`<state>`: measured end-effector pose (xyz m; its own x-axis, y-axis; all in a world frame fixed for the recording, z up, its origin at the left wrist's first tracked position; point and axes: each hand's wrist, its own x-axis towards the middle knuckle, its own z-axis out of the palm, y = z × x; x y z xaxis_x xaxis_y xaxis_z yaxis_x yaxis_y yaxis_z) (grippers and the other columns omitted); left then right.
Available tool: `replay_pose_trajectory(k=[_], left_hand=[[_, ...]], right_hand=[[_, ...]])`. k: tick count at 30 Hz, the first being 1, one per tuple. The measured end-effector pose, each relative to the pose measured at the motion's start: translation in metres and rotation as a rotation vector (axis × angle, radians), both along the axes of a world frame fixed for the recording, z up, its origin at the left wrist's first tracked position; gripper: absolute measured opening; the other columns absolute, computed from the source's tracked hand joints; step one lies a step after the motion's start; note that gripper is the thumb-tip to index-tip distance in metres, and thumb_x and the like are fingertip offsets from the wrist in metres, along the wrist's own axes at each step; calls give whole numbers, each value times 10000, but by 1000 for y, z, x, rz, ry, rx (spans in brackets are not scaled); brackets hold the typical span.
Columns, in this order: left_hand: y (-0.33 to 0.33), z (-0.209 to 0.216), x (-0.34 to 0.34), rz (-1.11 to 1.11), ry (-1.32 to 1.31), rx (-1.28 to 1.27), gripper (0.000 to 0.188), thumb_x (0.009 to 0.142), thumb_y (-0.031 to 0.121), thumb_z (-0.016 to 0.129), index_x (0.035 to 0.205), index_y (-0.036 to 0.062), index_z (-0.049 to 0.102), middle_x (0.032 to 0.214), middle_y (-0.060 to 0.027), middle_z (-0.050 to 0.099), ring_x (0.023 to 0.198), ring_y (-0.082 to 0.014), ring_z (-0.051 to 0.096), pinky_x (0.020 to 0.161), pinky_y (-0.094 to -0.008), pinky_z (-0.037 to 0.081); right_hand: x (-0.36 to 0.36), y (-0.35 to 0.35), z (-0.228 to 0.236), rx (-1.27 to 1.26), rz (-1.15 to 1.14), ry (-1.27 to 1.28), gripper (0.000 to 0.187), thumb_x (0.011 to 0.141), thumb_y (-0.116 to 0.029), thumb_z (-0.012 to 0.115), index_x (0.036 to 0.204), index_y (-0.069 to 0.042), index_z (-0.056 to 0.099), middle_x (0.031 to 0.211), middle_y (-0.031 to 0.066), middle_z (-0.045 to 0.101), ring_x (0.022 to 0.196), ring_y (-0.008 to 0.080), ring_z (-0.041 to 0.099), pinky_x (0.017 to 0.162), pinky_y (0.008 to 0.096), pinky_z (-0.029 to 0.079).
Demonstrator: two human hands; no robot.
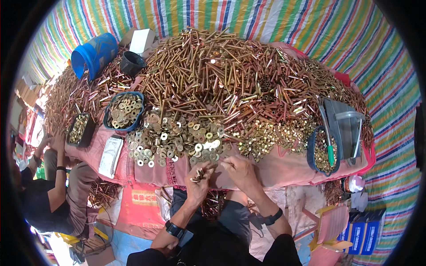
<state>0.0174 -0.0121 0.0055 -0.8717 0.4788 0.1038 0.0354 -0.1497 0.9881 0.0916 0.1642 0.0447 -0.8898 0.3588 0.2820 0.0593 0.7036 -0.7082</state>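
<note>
My left hand [200, 181] is closed round a few small metal pieces that look like washers, their edges showing between the fingers. Close beside it, my right hand [240, 173] has its fingertips pinched together; whatever they hold is too small to make out. Both hands are over the front edge of a pink cloth-covered heap. Just beyond them lies a spread of loose flat washers [177, 137]. To the right of these is a heap of small brassy nuts [266, 137]. Behind both rises a big mound of long brassy bolts or rods [213, 80].
A blue tub [143, 116] of washers, a black tray [80, 142] of nuts and a silver packet [111, 157] are at left. At right sit a blue tub [312, 160] of nuts and a grey scoop [339, 122]. A blue bucket [100, 51] lies behind. Another person [49, 186] sits at left.
</note>
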Motion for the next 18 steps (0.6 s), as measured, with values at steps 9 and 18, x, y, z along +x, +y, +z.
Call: replay_pose_trajectory(k=[9, 18], left_hand=[[8, -8, 11, 58, 34, 9, 413, 1001, -29, 675, 1411, -4, 627, 1088, -95, 744, 1009, -154, 692, 901, -287, 560], [2, -3, 8, 52, 180, -53, 280, 987, -31, 653, 1264, -15, 694, 1104, -134, 740, 987, -206, 709, 880, -308, 558]], right_hand=[[-44, 4, -9, 357, 153, -27, 204, 874, -93, 759, 1078, -90, 757, 923, 154, 592, 852, 385, 629, 745, 482, 507], [-34, 11, -1, -550, -60, -120, 134, 961, -111, 759, 1002, -6, 687, 790, 79, 708, 612, 164, 656, 542, 287, 506]])
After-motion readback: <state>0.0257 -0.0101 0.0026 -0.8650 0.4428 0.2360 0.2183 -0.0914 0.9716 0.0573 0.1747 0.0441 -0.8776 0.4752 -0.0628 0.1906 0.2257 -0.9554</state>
